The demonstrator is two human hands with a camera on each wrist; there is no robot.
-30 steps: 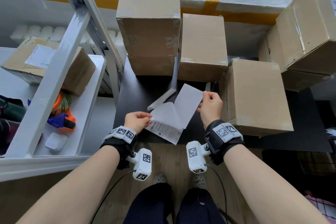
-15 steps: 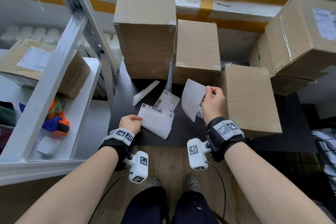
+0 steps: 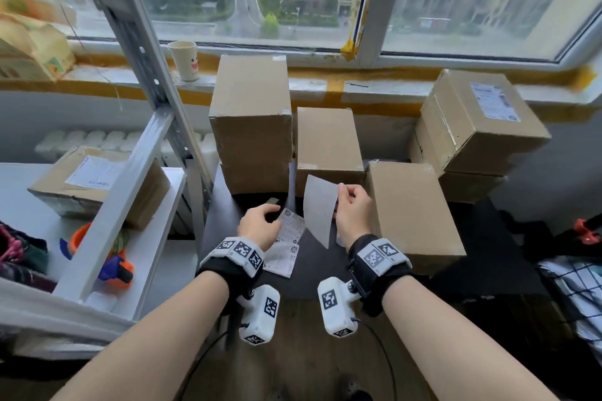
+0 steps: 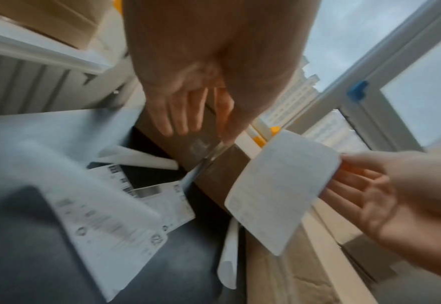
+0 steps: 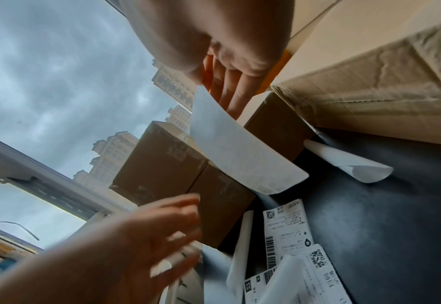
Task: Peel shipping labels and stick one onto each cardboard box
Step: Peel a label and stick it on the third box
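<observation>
White label in right hand

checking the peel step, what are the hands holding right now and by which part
The right hand pinches a peeled label by its right edge, near the top corner. The left hand is open over the sheets on the table, gripping nothing.

Brown cardboard boxes, matt, creased, glossy clear tape on edges. Peeled label thin white paper, slightly curled. Printed label sheets matt paper. Table matt black, smooth. Shelf frame grey painted metal, left of frame.
</observation>
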